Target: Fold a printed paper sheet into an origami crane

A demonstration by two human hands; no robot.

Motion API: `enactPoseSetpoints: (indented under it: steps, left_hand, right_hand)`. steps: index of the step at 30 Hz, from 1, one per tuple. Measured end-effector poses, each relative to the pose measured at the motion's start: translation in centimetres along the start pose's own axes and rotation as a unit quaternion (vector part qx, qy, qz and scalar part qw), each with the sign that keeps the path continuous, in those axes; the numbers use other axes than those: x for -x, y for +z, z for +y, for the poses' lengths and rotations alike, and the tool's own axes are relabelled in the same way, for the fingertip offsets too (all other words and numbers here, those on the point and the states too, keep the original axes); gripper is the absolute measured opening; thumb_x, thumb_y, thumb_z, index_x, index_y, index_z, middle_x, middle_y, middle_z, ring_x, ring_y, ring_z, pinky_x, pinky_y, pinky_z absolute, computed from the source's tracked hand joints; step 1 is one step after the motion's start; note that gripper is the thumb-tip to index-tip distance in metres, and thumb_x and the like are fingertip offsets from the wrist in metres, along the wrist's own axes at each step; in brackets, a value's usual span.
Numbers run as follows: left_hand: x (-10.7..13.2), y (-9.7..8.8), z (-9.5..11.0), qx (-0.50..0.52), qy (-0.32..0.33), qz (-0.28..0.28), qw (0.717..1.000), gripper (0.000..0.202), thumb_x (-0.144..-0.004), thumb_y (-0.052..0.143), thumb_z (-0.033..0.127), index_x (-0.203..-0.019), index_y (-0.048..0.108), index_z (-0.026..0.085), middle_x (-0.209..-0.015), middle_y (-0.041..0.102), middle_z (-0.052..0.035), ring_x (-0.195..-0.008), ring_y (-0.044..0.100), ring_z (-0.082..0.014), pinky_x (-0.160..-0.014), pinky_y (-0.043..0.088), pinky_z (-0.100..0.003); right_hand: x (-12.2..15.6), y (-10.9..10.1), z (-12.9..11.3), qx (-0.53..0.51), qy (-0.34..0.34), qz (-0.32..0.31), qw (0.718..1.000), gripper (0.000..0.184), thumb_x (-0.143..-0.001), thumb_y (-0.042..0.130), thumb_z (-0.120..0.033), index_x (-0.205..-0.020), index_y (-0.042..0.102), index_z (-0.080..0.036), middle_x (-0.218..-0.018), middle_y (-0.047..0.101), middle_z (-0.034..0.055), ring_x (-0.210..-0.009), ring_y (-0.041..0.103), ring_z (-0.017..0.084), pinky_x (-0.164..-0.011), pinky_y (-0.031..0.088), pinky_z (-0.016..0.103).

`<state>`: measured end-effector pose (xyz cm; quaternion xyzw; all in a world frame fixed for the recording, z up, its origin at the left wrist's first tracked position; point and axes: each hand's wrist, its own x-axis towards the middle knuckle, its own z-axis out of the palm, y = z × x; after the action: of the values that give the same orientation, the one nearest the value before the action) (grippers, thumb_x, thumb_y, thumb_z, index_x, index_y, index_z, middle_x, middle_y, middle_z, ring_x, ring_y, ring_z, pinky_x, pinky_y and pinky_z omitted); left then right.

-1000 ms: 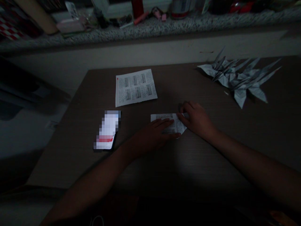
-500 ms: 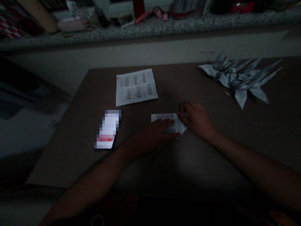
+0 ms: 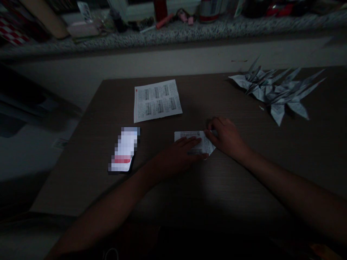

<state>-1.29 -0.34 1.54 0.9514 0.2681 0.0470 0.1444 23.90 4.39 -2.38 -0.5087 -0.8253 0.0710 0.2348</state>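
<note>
Taking 12 o'clock as straight away from us, we are seeing the paper point(image 3: 207, 145) lying flat mid-table, its visible long axis running from 9 to 3. The slanting end is pointing toward 4; the near edge is partly hiding under fingers, so we are reading the outline with caution.

Left hand point(image 3: 176, 155): grip wide, fingers stretching flat across the paper from its 7 o'clock side, grasping nothing. Right hand point(image 3: 226, 137): fingers curling, thumb touching the paper at its 2 to 3 o'clock end; we cannot tell whether this grip is pinching. Neither hand is nearer, both touching; the left is covering more, the right is sitting closer to the slanting end.

Room around: the phone point(image 3: 124, 148) is lying at 9 from the paper, well apart, screen blurred, just beyond the left forearm. A printed sheet point(image 3: 157, 102) is lying at 11, apart from the paper. The folded pieces point(image 3: 287, 90) are bunching at 2, well away from the right hand. The far edge of the table point(image 3: 97, 108) is running along the wall point(image 3: 189, 63) at 12; the near edge is fading into shadow at 6.
</note>
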Motion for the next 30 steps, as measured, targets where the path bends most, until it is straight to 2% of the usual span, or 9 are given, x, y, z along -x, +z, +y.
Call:
enactPoseSetpoints:
  steps: [5, 11, 23, 30]
  left_hand:
    - [-0.06, -0.1, 0.0, -0.015, 0.006, -0.011, 1.0, 0.047, -0.103, 0.058, 0.019, -0.148, 0.055, 0.035, -0.168, 0.036, -0.0067, -0.156, 0.03, -0.0328, -0.123, 0.035, -0.053]
    - [-0.29, 0.05, -0.03, -0.018, 0.026, -0.023, 0.999, 0.044, -0.104, 0.054, 0.017, -0.147, 0.055, 0.028, -0.162, 0.047, -0.0046, -0.157, 0.027, -0.0347, -0.125, 0.031, -0.057]
    - [-0.43, -0.07, 0.04, -0.017, 0.022, -0.043, 0.999, 0.044, -0.105, 0.055, 0.019, -0.147, 0.054, 0.028, -0.162, 0.046, -0.0057, -0.158, 0.025, -0.0343, -0.127, 0.027, -0.057]
    - [-0.41, -0.07, -0.07, -0.016, 0.027, -0.039, 0.999, 0.045, -0.104, 0.056, 0.018, -0.148, 0.055, 0.028, -0.162, 0.046, -0.0048, -0.157, 0.027, -0.0354, -0.127, 0.028, -0.057]
  right_hand:
    - [-0.02, -0.04, -0.02, 0.004, 0.006, -0.005, 1.0, 0.014, -0.099, 0.054, -0.034, -0.092, 0.055, -0.022, -0.095, 0.063, 0.011, -0.089, 0.057, 0.03, -0.08, 0.04, 0.042]
    - [-0.1, -0.29, -0.25, -0.004, 0.003, -0.003, 1.0, 0.013, -0.1, 0.052, -0.033, -0.093, 0.057, -0.022, -0.096, 0.064, 0.0115, -0.088, 0.057, 0.03, -0.08, 0.04, 0.042]
    - [-0.25, -0.05, -0.13, 0.009, 0.007, 0.01, 1.0, 0.014, -0.097, 0.058, -0.034, -0.09, 0.056, -0.021, -0.093, 0.063, 0.01, -0.085, 0.058, 0.029, -0.078, 0.041, 0.04]
    - [-0.24, 0.01, -0.16, 0.013, 0.006, 0.005, 1.0, 0.014, -0.099, 0.055, -0.034, -0.092, 0.057, -0.021, -0.094, 0.064, 0.0107, -0.087, 0.059, 0.029, -0.079, 0.04, 0.04]
